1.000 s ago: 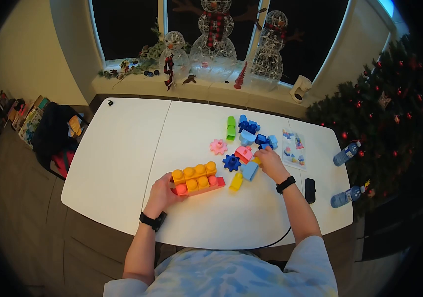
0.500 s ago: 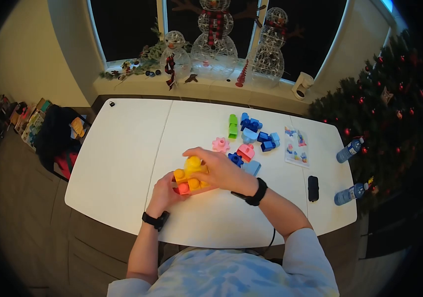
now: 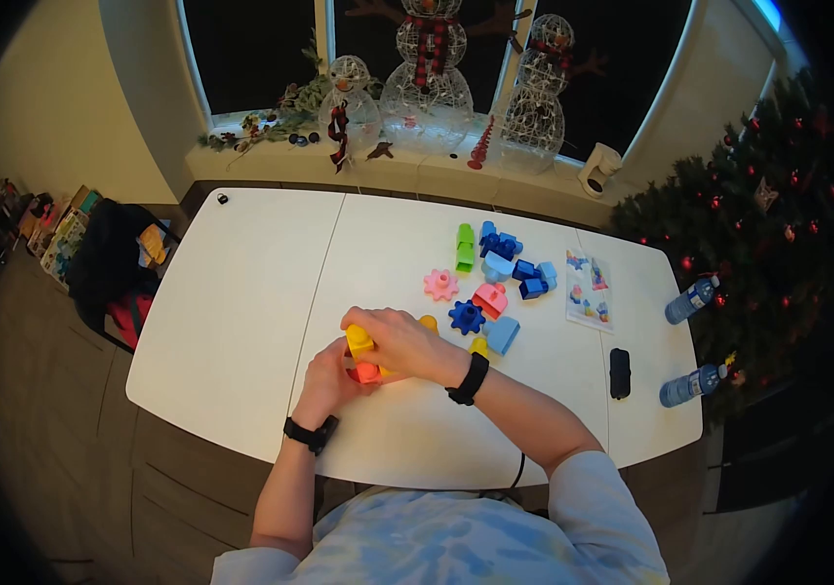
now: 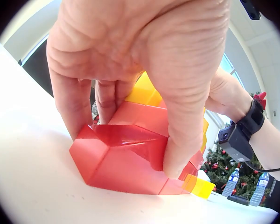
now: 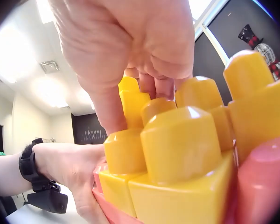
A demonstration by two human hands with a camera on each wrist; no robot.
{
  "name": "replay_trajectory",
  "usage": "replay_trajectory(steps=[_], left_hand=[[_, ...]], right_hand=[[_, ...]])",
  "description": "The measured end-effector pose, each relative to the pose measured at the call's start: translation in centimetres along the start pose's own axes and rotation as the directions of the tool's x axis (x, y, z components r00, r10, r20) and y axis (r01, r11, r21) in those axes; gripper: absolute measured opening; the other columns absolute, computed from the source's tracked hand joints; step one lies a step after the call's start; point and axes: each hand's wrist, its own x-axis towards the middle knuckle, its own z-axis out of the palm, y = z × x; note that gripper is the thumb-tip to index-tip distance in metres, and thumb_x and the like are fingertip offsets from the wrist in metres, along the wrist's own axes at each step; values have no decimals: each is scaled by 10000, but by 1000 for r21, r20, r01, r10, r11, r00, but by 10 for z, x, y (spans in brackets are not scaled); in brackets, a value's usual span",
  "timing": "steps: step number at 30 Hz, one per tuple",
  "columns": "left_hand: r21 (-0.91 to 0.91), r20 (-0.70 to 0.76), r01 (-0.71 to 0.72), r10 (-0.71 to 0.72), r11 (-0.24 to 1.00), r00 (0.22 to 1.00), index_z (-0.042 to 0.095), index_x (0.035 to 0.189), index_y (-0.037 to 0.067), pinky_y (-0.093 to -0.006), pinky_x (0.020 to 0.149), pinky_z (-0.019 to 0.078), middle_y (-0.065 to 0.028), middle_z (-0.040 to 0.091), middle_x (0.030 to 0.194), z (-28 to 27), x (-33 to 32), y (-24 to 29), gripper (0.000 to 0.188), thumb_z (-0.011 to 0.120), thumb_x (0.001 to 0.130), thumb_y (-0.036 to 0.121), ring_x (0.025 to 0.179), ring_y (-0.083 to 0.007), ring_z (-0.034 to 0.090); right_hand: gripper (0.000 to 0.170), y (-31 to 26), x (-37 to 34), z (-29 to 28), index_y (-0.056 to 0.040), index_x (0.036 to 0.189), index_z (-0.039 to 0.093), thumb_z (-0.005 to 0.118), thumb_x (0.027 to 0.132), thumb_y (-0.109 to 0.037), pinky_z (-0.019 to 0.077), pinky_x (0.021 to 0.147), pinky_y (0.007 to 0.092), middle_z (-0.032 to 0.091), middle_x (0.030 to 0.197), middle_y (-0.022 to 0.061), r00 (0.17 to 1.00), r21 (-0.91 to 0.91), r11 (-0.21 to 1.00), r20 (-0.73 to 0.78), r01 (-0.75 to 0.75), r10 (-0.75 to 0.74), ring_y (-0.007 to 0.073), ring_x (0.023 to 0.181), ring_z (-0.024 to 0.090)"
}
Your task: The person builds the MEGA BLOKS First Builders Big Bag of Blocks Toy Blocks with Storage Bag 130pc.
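Note:
A red brick base (image 4: 121, 165) lies on the white table with yellow bricks (image 5: 182, 149) and pink studs on top. My left hand (image 3: 327, 385) grips its left end, thumb on the near side and fingers on the far side. Over that same end, my right hand (image 3: 402, 341) pinches a yellow block (image 5: 132, 105) between thumb and fingers, right at the studs. The back of the right hand hides most of the build in the head view. Another yellow block (image 3: 478, 347) lies just beyond the right wrist.
Past the build lie a dark blue gear (image 3: 467, 317), pink gear (image 3: 441, 285), pink block (image 3: 490, 300), light blue block (image 3: 503, 334), green blocks (image 3: 465, 248) and several blue blocks (image 3: 534, 283). Rightward are a picture sheet (image 3: 589, 292), black case (image 3: 620, 373) and water bottle (image 3: 693, 386).
My right hand moved left from the loose pieces, bringing a yellow block over the build, then shifted it to the build's left end. The left hand kept its grip.

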Motion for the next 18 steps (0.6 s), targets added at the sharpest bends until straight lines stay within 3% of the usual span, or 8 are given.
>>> replay_trajectory(steps=[1, 8, 11, 14, 17, 18], left_hand=[[-23, -20, -6, 6, 1000, 1000, 639, 1064, 51, -404, 795, 575, -123, 752, 957, 0, 0, 0, 583, 955, 636, 289, 877, -320, 721], [-23, -29, -25, 24, 999, 999, 641, 1067, 49, -407, 790, 572, -125, 752, 957, -3, -1, 5, 579, 952, 640, 285, 879, -316, 722], [-21, -23, -18, 17, 1000, 1000, 643, 1075, 46, -407, 788, 572, -126, 753, 962, -4, -1, 7, 583, 951, 639, 279, 877, -315, 723], [44, 28, 40, -41, 998, 999, 628, 1166, 20, -363, 834, 605, -113, 768, 1032, -7, -2, 13, 614, 947, 665, 176, 936, -235, 752], [15, 35, 45, -46, 999, 998, 635, 1184, 20, -365, 849, 601, -124, 765, 1058, -7, 0, 11, 627, 949, 662, 169, 939, -240, 751], [-10, 26, 33, -33, 999, 999, 638, 1195, 19, -367, 869, 596, -127, 762, 1075, -8, -1, 13, 640, 950, 655, 162, 955, -245, 747]], right_hand=[[372, 0, 0, 1, -74, 1140, 526, 737, 835, -77, 557, 774, 468, 701, 963, 158, 1000, 6, 1000, -15, 11, -11, 390, 911, 681], [403, 1, 3, 0, -58, 1134, 522, 771, 821, -104, 554, 783, 470, 693, 954, 173, 999, -28, 999, -11, 37, -37, 394, 916, 679], [395, 3, 3, 1, -84, 1181, 555, 733, 829, -84, 560, 815, 458, 701, 1000, 168, 1000, -24, 1000, 27, 12, -11, 395, 960, 685], [473, -4, 2, -5, -90, 1256, 567, 745, 818, -94, 559, 829, 449, 696, 1012, 168, 1000, -23, 1000, 30, 11, -10, 395, 961, 681], [560, -5, -4, -24, -106, 1367, 551, 761, 848, -132, 560, 855, 425, 709, 1069, 169, 991, 9, 994, 87, -106, 105, 353, 1001, 696], [574, 8, -7, -31, -94, 1384, 552, 773, 857, -155, 559, 857, 415, 709, 1103, 173, 997, 57, 998, -62, -34, 38, 330, 1045, 690]])
